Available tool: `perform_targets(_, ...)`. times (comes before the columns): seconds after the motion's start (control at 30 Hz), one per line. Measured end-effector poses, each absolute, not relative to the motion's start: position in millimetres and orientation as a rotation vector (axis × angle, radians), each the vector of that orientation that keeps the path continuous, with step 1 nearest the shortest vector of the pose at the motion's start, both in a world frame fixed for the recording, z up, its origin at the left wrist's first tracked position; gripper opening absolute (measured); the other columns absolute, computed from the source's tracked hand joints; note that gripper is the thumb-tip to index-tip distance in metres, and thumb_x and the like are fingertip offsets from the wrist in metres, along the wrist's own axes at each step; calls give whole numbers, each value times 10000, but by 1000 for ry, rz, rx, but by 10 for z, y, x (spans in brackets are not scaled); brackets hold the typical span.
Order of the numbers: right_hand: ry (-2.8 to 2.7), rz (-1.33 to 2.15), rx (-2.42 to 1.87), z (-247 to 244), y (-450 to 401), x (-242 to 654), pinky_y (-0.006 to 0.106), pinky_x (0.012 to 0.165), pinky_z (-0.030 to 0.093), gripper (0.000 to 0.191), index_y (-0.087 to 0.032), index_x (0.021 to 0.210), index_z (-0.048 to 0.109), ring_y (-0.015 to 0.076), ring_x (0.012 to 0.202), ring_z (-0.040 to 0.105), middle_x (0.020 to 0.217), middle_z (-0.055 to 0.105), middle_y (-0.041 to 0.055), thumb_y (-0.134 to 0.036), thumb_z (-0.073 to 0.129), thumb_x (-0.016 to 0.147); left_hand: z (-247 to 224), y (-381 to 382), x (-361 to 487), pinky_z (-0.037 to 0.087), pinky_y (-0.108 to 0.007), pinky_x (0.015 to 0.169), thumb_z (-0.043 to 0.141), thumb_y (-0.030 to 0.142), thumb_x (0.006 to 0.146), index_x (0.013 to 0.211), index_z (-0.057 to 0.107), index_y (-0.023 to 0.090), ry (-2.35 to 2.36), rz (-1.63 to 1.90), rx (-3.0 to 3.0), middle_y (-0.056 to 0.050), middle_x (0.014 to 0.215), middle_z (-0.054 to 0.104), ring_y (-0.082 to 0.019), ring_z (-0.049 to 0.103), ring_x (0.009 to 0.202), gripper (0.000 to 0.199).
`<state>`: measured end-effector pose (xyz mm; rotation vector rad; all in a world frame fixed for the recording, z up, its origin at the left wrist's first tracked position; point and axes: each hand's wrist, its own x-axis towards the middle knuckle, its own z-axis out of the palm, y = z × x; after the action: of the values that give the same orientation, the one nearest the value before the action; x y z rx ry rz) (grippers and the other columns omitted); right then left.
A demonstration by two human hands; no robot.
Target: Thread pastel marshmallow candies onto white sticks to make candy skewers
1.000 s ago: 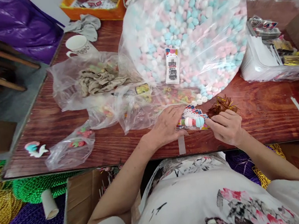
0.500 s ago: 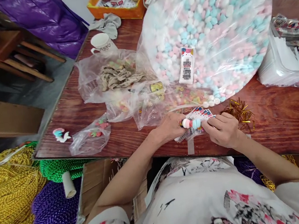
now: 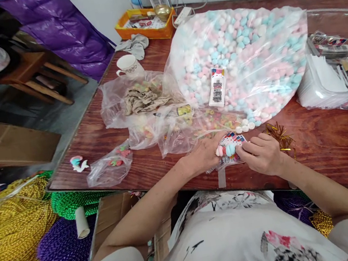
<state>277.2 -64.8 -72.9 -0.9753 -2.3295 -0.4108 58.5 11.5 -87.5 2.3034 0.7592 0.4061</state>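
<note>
Your left hand (image 3: 204, 156) held the pink end of a short row of pink and blue sweets (image 3: 226, 151), its fingers closed around that end and partly hidden. Your right hand (image 3: 259, 155) was at the blue end, its fingers curled and pinching there. The row lay between your hands, over a fan of printed cards (image 3: 232, 139) at the near side of the worktop (image 3: 328, 147). Just right of your right hand lay gold ties (image 3: 280, 135). Beyond, 1 big clear bag of sweets (image 3: 245, 60) carried 1 printed packet (image 3: 217, 87); a plastic tub (image 3: 325, 98) stood to its right and a white mug (image 3: 129, 66) to its left.
</note>
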Motion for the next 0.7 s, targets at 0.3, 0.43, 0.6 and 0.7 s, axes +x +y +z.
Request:
perform_targets(0.3, -2368, -88, -1173, -604, -469, 2772, 307, 579, 240, 195, -184, 761, 645, 131, 597, 462, 642, 599, 6, -100, 491, 846, -771, 74, 603, 473, -452, 952, 676, 232, 765, 1509, 236, 202, 698, 392, 2510, -172, 1293, 609, -325, 608, 1150, 865)
perform_targets(0.43, -2282, -262, -1087, -585, -509, 2819, 318, 601, 266, 204, -198, 854, 675, 138, 632, 487, 702, 664, 14, -112, 491, 873, -565, 186, 379, 452, -447, 949, 797, 338, 669, 1499, 295, 176, 881, 308, 2587, -174, 1247, 622, -355, 587, 1141, 983)
perform_targets(0.6, -2275, -351, -990, -618, -537, 2759, 332, 615, 275, 163, -225, 915, 678, 139, 679, 518, 737, 694, 9, -135, 545, 886, -638, 255, 154, 454, -327, 785, 750, 316, 713, 1126, 652, 198, 854, 171, 2532, -77, 979, 696, -264, 640, 895, 441)
perform_targets(0.7, -2293, -437, -991, -630, -522, 2684, 326, 622, 278, 142, -226, 881, 677, 131, 678, 502, 783, 701, 9, -151, 557, 894, -835, 204, 129, 405, -279, 648, 715, 284, 740, 759, 661, 188, 856, 332, 2392, -26, 708, 646, -181, 572, 651, 111)
